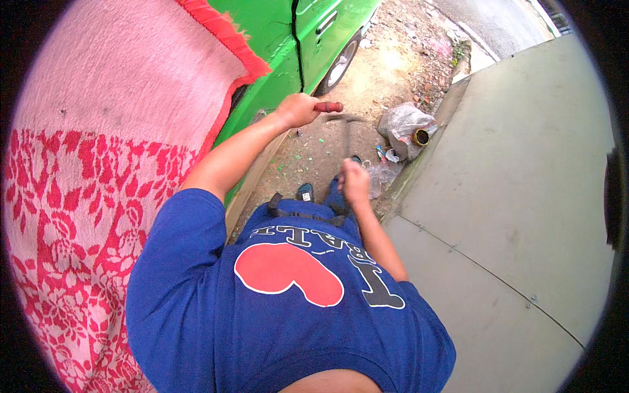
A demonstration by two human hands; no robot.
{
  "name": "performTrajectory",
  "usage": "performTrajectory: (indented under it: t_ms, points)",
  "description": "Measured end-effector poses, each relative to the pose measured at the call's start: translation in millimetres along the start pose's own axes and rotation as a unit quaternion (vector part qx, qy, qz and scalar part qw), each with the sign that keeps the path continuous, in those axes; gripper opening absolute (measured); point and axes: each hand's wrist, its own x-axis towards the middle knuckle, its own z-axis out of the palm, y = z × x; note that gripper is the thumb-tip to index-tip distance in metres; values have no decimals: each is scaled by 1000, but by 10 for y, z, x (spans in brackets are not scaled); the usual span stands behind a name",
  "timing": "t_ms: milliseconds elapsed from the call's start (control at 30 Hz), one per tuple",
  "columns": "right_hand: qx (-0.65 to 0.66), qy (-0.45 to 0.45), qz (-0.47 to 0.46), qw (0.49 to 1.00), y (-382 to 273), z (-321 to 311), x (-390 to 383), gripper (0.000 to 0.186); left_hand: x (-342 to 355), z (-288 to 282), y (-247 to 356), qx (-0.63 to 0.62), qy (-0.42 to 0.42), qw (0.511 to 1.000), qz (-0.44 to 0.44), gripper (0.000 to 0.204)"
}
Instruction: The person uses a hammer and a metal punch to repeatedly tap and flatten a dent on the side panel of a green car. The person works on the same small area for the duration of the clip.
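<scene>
A green vehicle (262, 29) runs along the top of the frame, with a pink-and-red floral blanket (98, 98) draped at the left and a grey metal panel (511, 164) filling the right. Between them, on the dirt ground (314, 154), lie a clear plastic bag (400, 120) and a small round tin (420, 136) right of centre. Near the top centre, the person's left hand (298, 110) has its grip closed around a red-handled tool (329, 107), beside the vehicle's lower bodywork; the hand covers the working end, so its exact kind and whether it meets the metal cannot be told. Below it, at the centre, the right hand (354, 180) has its grip shut around a blurred hammer (348, 141), whose head lies close to the red handle, though contact is unclear. Small green flecks (280, 168) on the ground suggest some coating has already come off, so the work looks under way rather than finished; both tools remain in use, and how much is left cannot be judged, since the worked spot is hidden.
</scene>
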Motion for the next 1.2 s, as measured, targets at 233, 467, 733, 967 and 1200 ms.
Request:
performTrajectory:
  t_ms: [233,467,733,967,1200]
  points:
    - [216,98,41,971,-490,-170,-112,37,-47,-15,-52,-18,24,999,-40,21]
    - [165,42,22,985,-402,-272,31,38,-99,61,42,18,-47,999,1,17]
    - [175,43,60,982,-313,-370,-26,38,-131,109,1,22,-49,999,6,20]
    - [165,31,65,984,-327,-362,-61,38,-102,88,7,37,-63,997,11,18]
    - [169,33,39,984,-252,-43,-266,40,-98,101,-24,52,-76,996,19,15]
